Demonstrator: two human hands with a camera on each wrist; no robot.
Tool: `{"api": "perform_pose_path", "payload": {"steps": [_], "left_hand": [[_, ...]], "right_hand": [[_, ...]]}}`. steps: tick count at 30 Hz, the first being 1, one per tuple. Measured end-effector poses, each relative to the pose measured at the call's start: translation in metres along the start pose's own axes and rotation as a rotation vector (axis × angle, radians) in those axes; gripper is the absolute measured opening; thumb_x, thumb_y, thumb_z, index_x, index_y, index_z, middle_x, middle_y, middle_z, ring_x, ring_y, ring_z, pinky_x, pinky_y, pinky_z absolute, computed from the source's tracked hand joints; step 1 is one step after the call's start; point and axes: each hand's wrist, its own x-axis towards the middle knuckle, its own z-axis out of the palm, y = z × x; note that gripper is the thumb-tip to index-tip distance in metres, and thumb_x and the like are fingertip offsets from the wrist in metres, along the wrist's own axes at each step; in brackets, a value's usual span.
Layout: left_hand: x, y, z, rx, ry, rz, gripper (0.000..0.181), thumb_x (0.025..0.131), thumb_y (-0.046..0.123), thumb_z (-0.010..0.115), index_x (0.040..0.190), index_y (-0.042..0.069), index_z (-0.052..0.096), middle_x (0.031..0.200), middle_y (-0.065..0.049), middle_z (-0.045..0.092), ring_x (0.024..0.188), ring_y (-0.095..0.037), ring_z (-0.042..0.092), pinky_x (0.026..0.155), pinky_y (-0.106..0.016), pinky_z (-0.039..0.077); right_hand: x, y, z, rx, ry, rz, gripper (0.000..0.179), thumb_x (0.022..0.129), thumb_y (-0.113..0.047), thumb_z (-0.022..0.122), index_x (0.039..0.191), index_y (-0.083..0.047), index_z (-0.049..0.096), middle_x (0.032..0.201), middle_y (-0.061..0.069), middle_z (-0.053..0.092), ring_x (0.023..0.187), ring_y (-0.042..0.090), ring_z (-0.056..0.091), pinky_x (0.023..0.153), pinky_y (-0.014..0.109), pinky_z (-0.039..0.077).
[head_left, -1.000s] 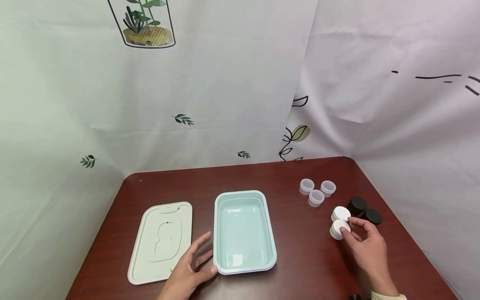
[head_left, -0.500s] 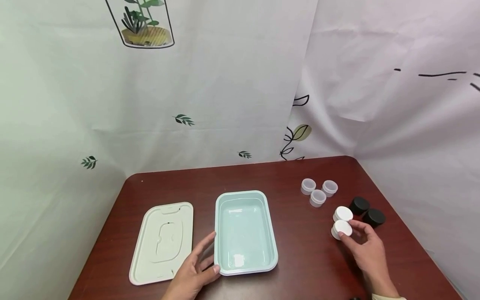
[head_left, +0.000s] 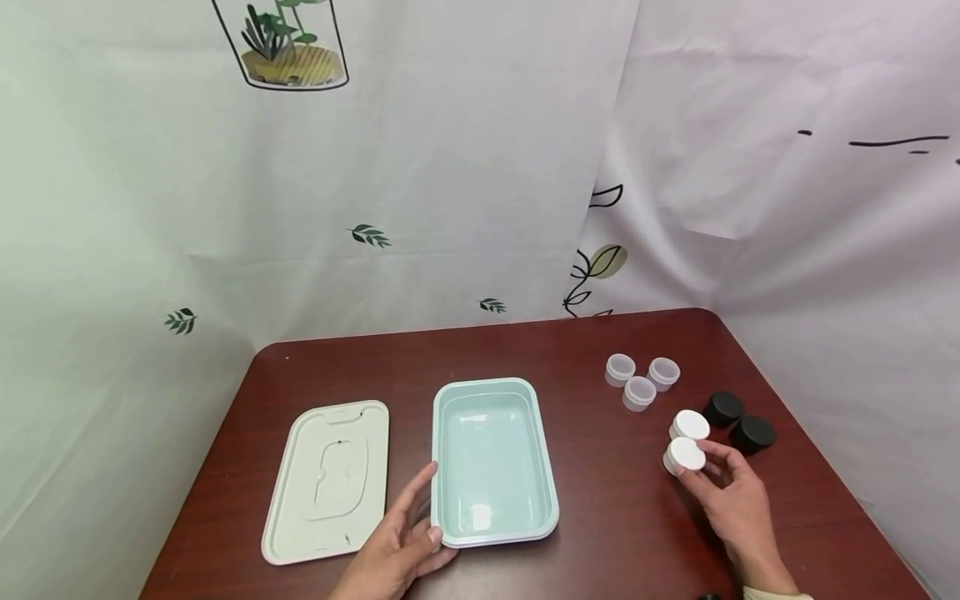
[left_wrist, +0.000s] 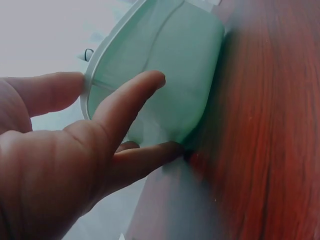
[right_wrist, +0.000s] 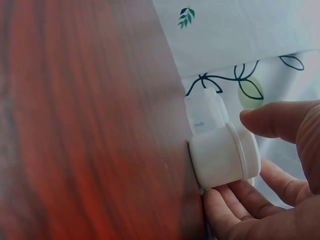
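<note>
Thumb and fingers of my right hand (head_left: 738, 504) pinch the nearer of two white lidded jars (head_left: 684, 455). In the right wrist view this white jar (right_wrist: 217, 157) stands on the table, thumb at its lid and fingers along its other side. The second white jar (head_left: 690, 425) is directly behind it. My left hand (head_left: 393, 550), fingers spread and mostly straight, touches the near-left corner of a pale green rectangular tub (head_left: 491, 467). Seen from the left wrist, one fingertip meets the rim of the tub (left_wrist: 185, 65) while other fingers lie along its outer wall.
Two black jars (head_left: 738, 421) stand right of the white ones. Farther back are three translucent jars (head_left: 639, 393). A pale lid (head_left: 330, 483) lies flat left of the tub on the dark red table (head_left: 600, 500). Cloth hangs (head_left: 450, 167) behind the table.
My left hand has come in to the tub's corner, and a finger now reaches beneath its near edge. The right hand has closed more fully round the nearer white jar, which has hardly moved.
</note>
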Motion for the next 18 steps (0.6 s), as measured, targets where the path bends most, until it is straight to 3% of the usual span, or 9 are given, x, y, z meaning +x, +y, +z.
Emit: {"api": "perform_pose_path", "payload": {"steps": [7, 13, 18], "left_hand": [[0.000, 0.001, 0.005, -0.009, 0.042, -0.005, 0.092, 0.106, 0.004, 0.058, 0.170, 0.022, -0.006, 0.169, -0.028, -0.007, 0.138, -0.012, 0.053, 0.106, -0.035, 0.053], [0.002, 0.002, 0.011, 0.004, 0.106, -0.019, 0.101, 0.099, 0.000, 0.068, 0.169, 0.025, 0.000, 0.163, -0.028, 0.007, 0.133, -0.015, 0.057, 0.100, -0.033, 0.058], [0.002, 0.001, 0.013, 0.014, 0.128, -0.021, 0.099, 0.100, 0.001, 0.068, 0.169, 0.025, 0.002, 0.164, -0.029, 0.007, 0.131, -0.015, 0.058, 0.101, -0.037, 0.058]], "right_hand": [[-0.002, -0.003, 0.001, -0.047, 0.007, 0.039, 0.056, 0.087, -0.008, 0.086, 0.137, -0.003, 0.060, 0.102, -0.029, 0.058, 0.091, -0.017, 0.056, 0.077, 0.005, 0.049], [-0.006, -0.008, 0.002, -0.048, 0.000, 0.067, 0.059, 0.087, -0.011, 0.087, 0.139, -0.006, 0.060, 0.107, -0.028, 0.058, 0.092, -0.015, 0.056, 0.077, 0.005, 0.047], [-0.009, -0.022, 0.005, -0.003, -0.009, 0.055, 0.057, 0.087, -0.010, 0.087, 0.138, -0.006, 0.060, 0.104, -0.030, 0.059, 0.094, -0.013, 0.059, 0.078, 0.006, 0.049]]}}
